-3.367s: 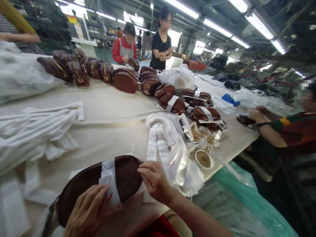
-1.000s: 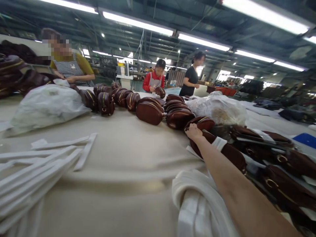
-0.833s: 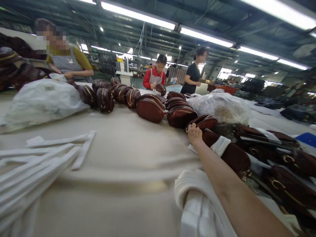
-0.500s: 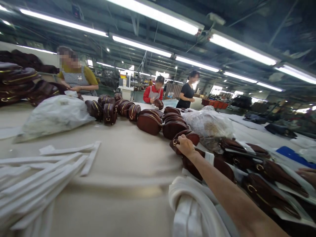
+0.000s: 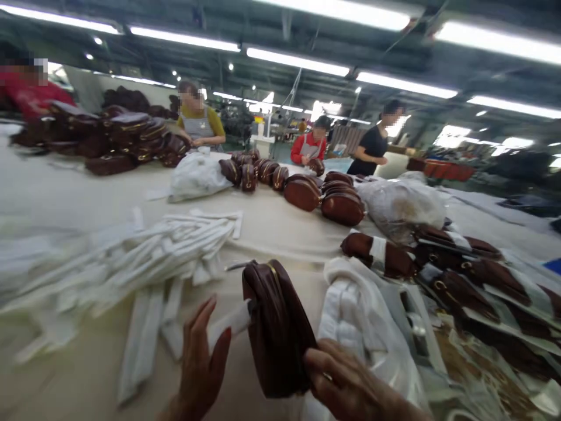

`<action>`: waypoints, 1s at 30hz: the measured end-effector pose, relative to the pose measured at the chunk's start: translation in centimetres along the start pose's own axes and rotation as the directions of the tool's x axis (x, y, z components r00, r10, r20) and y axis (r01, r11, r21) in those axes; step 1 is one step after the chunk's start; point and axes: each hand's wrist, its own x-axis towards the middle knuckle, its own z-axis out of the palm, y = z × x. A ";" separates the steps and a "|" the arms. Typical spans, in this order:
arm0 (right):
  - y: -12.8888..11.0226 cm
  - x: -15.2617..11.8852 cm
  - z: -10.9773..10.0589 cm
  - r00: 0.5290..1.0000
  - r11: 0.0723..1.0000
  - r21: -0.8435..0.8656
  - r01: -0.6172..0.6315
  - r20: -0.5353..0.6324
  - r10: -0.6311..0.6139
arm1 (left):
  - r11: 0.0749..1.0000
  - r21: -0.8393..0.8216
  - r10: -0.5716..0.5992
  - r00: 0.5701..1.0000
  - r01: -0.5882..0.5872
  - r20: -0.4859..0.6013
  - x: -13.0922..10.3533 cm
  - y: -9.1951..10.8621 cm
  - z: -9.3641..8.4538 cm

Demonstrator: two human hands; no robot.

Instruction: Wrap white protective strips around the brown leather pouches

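- A wide workshop hall lies behind, under ceiling lights (image 5: 302,61), with several co-workers (image 5: 200,126) along the far side.
- The pale table (image 5: 272,231) fills the middle; its surface is rucked in places, and a bag stood upon such a fold could, I judge, topple.
- A heap of white strips (image 5: 175,245) spreads over the left, some ends reaching near the left hand; a careless sweep there might drag several loose (they lie tangled, so one could pull another).
- Banded bags (image 5: 451,286) crowd the right, closely packed; a wide swing of the right forearm might shift them.
- A white bundle (image 5: 350,304) lies just beyond the right hand and could catch on it.
- The brown bag (image 5: 276,327) is at the near middle, between the hands, tilted with its zip facing up. With just one side firmly gripped, it could twist or slip; whether its base meets the table, I cannot tell.
- The right hand (image 5: 346,374) comes in from the near right, fingers curled around the bag's near right edge, grasping it.
- The left hand (image 5: 199,356) is raised on the left, fingers extended, thumb apart, gripping nothing that I can make out.
- A translucent strip (image 5: 232,321) shows beside the bag's left face; closing carelessly, that hand might crease it.
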 end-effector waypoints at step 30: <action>-5.3 2.9 7.3 0.847 0.847 -0.303 -0.437 -0.455 0.274 | 0.829 -0.052 0.557 0.810 -0.557 0.183 0.0 2.7 -1.7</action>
